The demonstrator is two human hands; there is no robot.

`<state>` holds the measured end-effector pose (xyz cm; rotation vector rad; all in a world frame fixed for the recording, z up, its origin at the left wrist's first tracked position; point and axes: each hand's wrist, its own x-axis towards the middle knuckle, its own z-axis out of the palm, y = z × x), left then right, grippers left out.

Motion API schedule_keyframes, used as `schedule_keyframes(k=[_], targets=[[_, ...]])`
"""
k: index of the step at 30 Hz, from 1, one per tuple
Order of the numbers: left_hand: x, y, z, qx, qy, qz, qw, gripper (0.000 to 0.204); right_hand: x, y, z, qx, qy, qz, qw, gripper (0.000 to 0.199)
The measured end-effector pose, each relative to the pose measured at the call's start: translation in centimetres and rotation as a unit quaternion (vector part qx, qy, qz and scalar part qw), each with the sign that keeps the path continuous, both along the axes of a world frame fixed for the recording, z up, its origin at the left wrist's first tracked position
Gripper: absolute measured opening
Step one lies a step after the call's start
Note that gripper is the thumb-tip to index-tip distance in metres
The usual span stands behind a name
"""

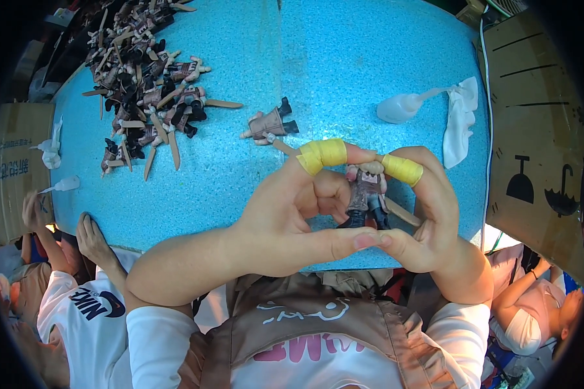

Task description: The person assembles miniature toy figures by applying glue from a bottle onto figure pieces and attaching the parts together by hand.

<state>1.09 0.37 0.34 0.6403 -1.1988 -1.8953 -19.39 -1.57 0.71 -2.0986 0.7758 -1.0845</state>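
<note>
A small figurine with a brown coat, pale head and black boots stands upright between my two hands, just above the near edge of the blue table. My left hand presses its yellow-taped index finger to the head and its thumb to the boots. From the other side, my right hand grips the same figurine, its taped index finger at the head and thumb tip meeting the left thumb. A flat tan blade-like piece sticks out beside the figurine toward my right palm. Beyond my left hand another figurine lies on its side.
A large pile of similar figurines with tan blade pieces covers the far left of the table. At right are a white squeeze bottle, a white cloth and a cardboard box. Other people sit on both sides; a co-worker's hand rests at the left edge.
</note>
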Motion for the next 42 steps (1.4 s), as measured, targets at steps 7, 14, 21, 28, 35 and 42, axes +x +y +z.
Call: schedule_keyframes(k=[7,14,21,28,35,42], targets=[[0.0,0.0,-0.2,-0.013,0.011,-0.006,1.0,0.073,-0.1,-0.1,0.2,-0.003,0.014,0.003,1.0,0.06],[-0.2,-0.7,0.3,-0.074,-0.005,-0.012,0.997,0.075,2.2,1.9,0.2,0.188,-0.212,-0.05,0.958,0.054],[-0.9,-0.6,0.5,-0.017,-0.027,-0.014,0.999,0.076,0.9,0.9,0.1,0.15,-0.109,-0.086,0.979,0.032],[-0.6,-0.8,0.6,0.1,0.032,-0.035,0.994,0.065,1.0,0.6,0.0,-0.124,0.061,-0.092,0.986,0.037],[-0.6,-0.9,0.6,0.123,0.067,-0.025,0.99,0.058,0.9,0.3,-0.4,-0.15,0.077,-0.073,0.983,0.041],[0.4,-1.9,0.9,0.034,-0.112,-0.018,0.993,0.05,-0.9,-1.1,-0.5,-0.084,-0.198,-0.153,0.965,0.055]])
